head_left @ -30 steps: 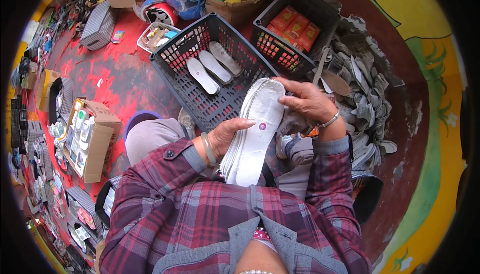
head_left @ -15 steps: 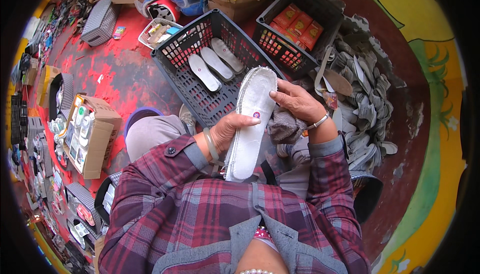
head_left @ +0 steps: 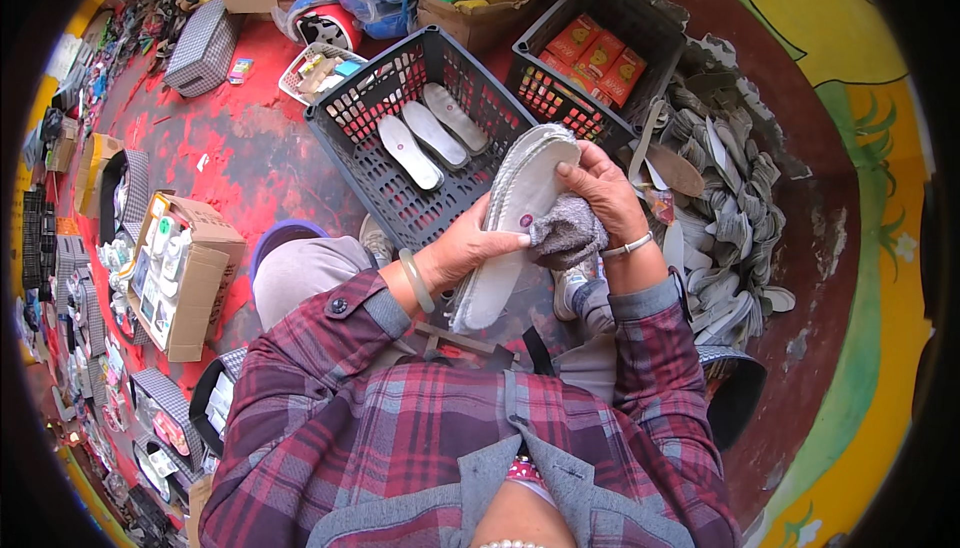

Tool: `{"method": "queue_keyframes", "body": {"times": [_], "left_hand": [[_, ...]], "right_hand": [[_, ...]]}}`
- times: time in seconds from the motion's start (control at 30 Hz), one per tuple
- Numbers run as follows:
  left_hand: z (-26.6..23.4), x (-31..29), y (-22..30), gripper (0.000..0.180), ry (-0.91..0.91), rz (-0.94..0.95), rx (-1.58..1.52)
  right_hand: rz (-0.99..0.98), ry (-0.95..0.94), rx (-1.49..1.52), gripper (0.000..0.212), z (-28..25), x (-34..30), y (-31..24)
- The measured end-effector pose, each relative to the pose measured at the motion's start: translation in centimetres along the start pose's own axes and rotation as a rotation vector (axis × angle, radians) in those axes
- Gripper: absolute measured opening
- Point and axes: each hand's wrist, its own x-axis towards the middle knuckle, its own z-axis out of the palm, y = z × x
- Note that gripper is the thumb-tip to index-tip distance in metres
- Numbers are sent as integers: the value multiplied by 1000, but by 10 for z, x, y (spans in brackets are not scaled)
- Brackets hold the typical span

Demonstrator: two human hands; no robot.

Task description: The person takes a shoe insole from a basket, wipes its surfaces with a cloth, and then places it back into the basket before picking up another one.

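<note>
A stack of white insoles (head_left: 497, 283) with fuzzy edges is held in front of me, tilted, a small round purple mark on the top one. My left hand (head_left: 470, 246) grips the stack at its middle, thumb on the upper face. At the upper end, my right hand (head_left: 603, 193) has its thumb on the top insole. A crumpled grey cloth (head_left: 568, 233) hangs under the right palm, held by that hand, against the insole. Beyond the hands stands a black plastic crate (head_left: 345, 153) with three insoles (head_left: 434, 135) lying side by side in it.
A second dark crate (head_left: 548, 23) holds orange-red boxes. Right of me lies a large heap of grey insoles (head_left: 735, 198) by the wall. At left are a cardboard box (head_left: 205, 283) of white items and a purple basin (head_left: 283, 233). Further goods line the left side.
The insole stack has tipped and shifted slightly, its upper end moving right and its lower end rising. My right hand has drawn the cloth onto the top insole near the mark.
</note>
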Motion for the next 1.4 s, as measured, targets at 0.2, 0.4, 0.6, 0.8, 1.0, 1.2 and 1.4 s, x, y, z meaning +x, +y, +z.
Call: {"method": "queue_keyframes", "body": {"times": [0.2,0.4,0.6,0.8,1.0,1.2,1.4], "left_hand": [[-5,0,-5,68,-53,-30,60],[1,-19,-9,65,-233,-361,-145],[7,-28,-4,67,-372,-482,-467],[4,-29,-1,70,-366,-499,-478],[3,-28,-9,76,-327,-464,-476],[2,-26,-8,64,-235,-406,-352],[-2,-24,-14,67,-251,-422,-310]], "right_hand": [[-104,-100,-292,56,4,-11,-25],[-30,-371,-827,73,-10,-32,-53],[91,-529,-274,96,-8,-25,-37],[48,-501,-244,82,4,-29,-35],[76,-384,-325,63,9,-32,-35],[13,-404,-353,72,7,-29,-32],[-221,-461,-921,73,-1,-31,-38]]}}
